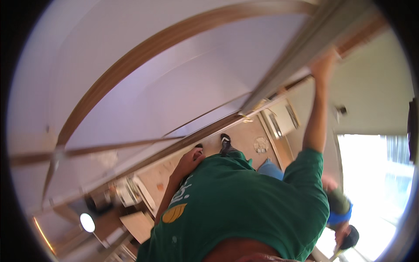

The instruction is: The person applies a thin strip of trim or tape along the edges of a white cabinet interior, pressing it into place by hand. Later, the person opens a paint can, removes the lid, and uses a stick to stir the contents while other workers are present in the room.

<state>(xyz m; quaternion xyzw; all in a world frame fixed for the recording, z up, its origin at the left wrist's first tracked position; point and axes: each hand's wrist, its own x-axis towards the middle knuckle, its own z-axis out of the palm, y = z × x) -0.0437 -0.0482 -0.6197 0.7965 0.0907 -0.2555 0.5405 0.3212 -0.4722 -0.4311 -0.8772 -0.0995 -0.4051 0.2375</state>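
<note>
My right arm stretches up to a long grey-brown wooden beam [301, 48]. My right hand [324, 65] is blurred but appears to grip the beam's edge, with its fingertips hidden. Low beside my waist, my left hand [190, 160] has its fingers curled. Something dark shows at those fingers, too small to make out. A large pale panel [187, 74] with a curved wooden strip [131, 65] fills the view beyond the beam. Another straight strip [118, 147] crosses its lower left part.
Under me is a beige floor [244, 131] with my dark shoe [225, 140] on it. At the right, a person [340, 214] in a blue top is near a bright window [375, 174]. Pale boxes or boards [137, 225] lie at the lower left, near a round light [87, 222].
</note>
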